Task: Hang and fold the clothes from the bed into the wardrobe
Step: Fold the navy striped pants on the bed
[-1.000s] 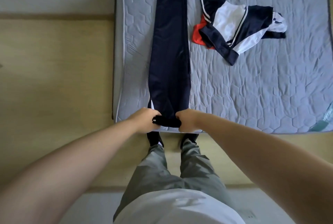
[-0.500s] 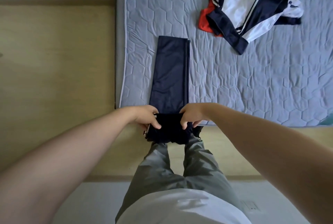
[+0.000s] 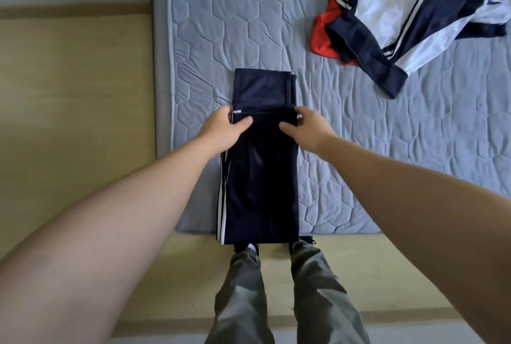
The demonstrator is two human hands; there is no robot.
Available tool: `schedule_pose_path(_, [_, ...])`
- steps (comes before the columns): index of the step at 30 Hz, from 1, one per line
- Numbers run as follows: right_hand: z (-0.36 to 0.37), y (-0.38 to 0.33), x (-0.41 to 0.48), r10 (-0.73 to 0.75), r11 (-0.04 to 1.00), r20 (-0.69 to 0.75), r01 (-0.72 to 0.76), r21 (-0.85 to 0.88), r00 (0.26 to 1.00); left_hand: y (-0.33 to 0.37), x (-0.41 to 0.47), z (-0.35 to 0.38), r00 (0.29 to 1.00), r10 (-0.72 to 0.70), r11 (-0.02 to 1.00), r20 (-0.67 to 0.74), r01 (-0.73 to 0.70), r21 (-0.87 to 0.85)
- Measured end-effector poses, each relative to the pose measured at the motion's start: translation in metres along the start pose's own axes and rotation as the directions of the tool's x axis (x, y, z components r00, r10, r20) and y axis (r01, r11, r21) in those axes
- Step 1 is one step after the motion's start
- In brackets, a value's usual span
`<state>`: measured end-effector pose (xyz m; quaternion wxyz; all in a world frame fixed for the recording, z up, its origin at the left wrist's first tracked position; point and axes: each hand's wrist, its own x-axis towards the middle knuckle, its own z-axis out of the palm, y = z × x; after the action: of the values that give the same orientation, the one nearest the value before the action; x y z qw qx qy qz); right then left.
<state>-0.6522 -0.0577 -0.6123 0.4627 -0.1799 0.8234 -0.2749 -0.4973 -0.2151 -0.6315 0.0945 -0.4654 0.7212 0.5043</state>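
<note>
Dark navy track pants (image 3: 261, 177) with white side stripes lie folded lengthwise on the grey quilted mattress (image 3: 359, 164), near its front left corner. The near half is folded over the far half. My left hand (image 3: 224, 129) pinches the left corner of the folded-over end. My right hand (image 3: 305, 129) pinches the right corner of that same end. A crumpled navy, white and red jacket (image 3: 401, 20) lies at the far right of the mattress.
Tan wooden flooring (image 3: 74, 122) runs along the left of the mattress and under my feet. My grey-green trouser legs (image 3: 276, 294) stand at the mattress's front edge.
Both hands pulled the pants toward me off the front edge, then carried the near end forward over the far half. The pants now lie doubled and shorter.
</note>
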Motion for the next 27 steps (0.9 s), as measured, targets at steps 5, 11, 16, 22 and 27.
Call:
schedule_pose_path(5, [0.001, 0.019, 0.111, -0.020, 1.000, -0.127, 0.020, -0.003, 0.992, -0.005, 0.110, 0.026, 0.986, 0.106, 0.980, -0.130, -0.081, 0.182])
schedule_pose_path(11, [0.010, 0.037, 0.199, -0.089, 0.982, -0.212, 0.051, -0.182, 0.973, -0.019, 0.202, 0.048, 0.969, 0.150, 0.926, -0.195, -0.069, 0.371])
schedule_pose_path(16, [0.025, 0.048, 0.230, -0.076, 0.984, -0.232, 0.036, -0.172, 0.970, -0.032, 0.225, 0.057, 0.967, 0.077, 0.964, -0.242, -0.011, 0.266])
schedule_pose_path(22, [0.028, 0.047, 0.223, -0.115, 0.986, -0.380, 0.061, -0.152, 0.918, -0.026, 0.219, 0.051, 0.937, 0.198, 0.971, -0.288, -0.147, 0.190])
schedule_pose_path(27, [0.024, 0.046, 0.213, -0.118, 0.991, -0.523, 0.132, -0.009, 0.844, -0.017, 0.218, 0.055, 0.929, 0.225, 0.970, -0.295, -0.184, 0.159])
